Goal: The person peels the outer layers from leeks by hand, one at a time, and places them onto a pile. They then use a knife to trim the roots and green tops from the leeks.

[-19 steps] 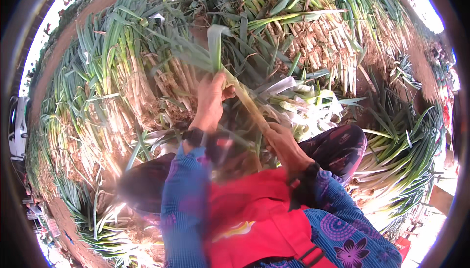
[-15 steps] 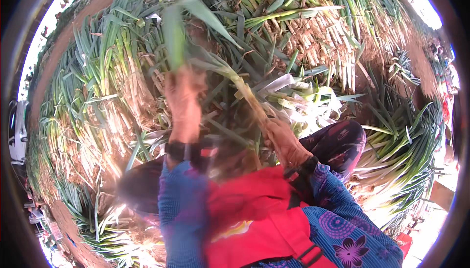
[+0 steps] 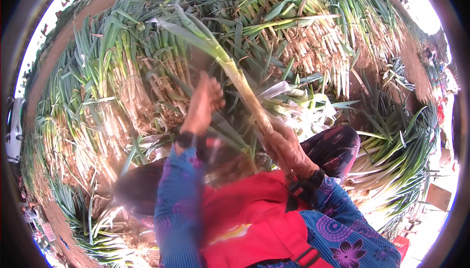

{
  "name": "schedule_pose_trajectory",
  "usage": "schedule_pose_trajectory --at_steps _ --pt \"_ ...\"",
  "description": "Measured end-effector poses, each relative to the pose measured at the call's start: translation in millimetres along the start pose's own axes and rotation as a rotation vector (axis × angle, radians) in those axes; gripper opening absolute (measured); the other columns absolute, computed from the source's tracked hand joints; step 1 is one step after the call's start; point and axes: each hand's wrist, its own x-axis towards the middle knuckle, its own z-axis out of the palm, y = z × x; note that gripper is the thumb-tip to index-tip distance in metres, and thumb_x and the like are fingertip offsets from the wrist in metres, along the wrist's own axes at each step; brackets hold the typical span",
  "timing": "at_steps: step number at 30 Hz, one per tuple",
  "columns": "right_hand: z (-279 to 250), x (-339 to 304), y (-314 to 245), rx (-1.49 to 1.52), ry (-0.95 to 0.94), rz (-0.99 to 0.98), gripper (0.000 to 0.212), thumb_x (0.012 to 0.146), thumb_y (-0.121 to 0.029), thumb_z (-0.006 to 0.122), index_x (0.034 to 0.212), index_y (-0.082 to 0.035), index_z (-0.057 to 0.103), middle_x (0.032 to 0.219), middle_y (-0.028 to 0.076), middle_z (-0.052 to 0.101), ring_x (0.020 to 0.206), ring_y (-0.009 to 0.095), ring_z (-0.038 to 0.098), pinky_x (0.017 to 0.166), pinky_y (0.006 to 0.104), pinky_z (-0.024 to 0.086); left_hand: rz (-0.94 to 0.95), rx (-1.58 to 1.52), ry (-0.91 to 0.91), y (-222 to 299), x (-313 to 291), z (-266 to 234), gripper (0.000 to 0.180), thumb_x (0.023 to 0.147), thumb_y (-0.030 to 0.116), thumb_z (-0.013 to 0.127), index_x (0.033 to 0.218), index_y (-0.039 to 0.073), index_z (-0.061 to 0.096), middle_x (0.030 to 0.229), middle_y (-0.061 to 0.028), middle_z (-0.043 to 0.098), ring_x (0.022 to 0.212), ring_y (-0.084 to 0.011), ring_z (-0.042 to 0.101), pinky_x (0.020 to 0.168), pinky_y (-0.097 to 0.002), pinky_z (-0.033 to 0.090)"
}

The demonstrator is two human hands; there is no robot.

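A long green onion (image 3: 242, 85) slants up and to the left in front of me, its pale, dirt-browned stalk low and its green leaves at the top. My right hand (image 3: 289, 150) is closed around the lower end of the stalk. To the left of the stalk, apart from it, my left hand (image 3: 203, 105) is raised with nothing visible in it. Its fingers are slightly blurred but look loosely extended. Stripped pale leaves and peelings (image 3: 303, 104) lie just beyond my right hand.
Upright rows of green onions (image 3: 117, 79) stand along the left, and more stacks (image 3: 303, 40) stand at the back right. Further onions (image 3: 387, 170) lie beside my right knee (image 3: 335, 148). Brown soil (image 3: 416, 74) shows at the far right.
A green leaf strip that was in my left hand is gone from it. That hand has moved right, toward the stalk. The onion in my right hand now stands more upright.
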Motion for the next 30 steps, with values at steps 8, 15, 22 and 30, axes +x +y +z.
schedule_pose_trajectory --at_steps 8,15,22,30 --pt "11.8 33.6 0.0 -0.512 -0.161 -0.435 0.039 0.092 -0.029 0.049 0.113 0.002 0.055 0.075 0.003 0.055 0.064 0.012 0.053 0.058 0.0266 0.043 0.304 -0.401 -0.086 89.9 4.9 -9.6 0.032 0.089 0.031 0.063 0.103 0.004 0.054 0.094 -0.0094 0.062 0.093 -0.0274 0.063 0.086 -0.0383 0.048" --pt "85.6 100.7 -55.3 -0.602 -0.128 -0.457 0.034 0.086 -0.026 0.056 0.107 0.001 0.058 0.083 0.012 0.063 0.072 0.019 0.061 0.066 0.0333 0.048 0.551 -0.206 0.184 105.6 -33.6 -19.9 0.037 0.087 0.031 0.066 0.109 0.004 0.054 0.089 -0.0085 0.064 0.080 -0.0231 0.064 0.074 -0.0345 0.053" --pt "146.6 132.9 -54.0 -0.759 -0.281 -0.548 0.020 0.075 -0.015 0.055 0.086 0.002 0.058 0.073 0.024 0.057 0.069 0.039 0.057 0.064 0.0411 0.047 0.684 -0.119 0.311 112.8 -67.3 -60.7 0.037 0.087 0.030 0.066 0.110 0.006 0.053 0.091 -0.0063 0.062 0.081 -0.0182 0.064 0.071 -0.0319 0.055" --pt "169.9 149.1 -30.6 -0.777 -0.313 -0.514 0.016 0.075 -0.010 0.052 0.083 0.003 0.057 0.067 0.018 0.054 0.061 0.022 0.057 0.060 0.0357 0.045 0.621 -0.170 0.218 107.5 -84.9 -95.2 0.030 0.092 0.022 0.054 0.111 -0.001 0.046 0.094 -0.0118 0.060 0.085 -0.0212 0.063 0.064 -0.0291 0.053"
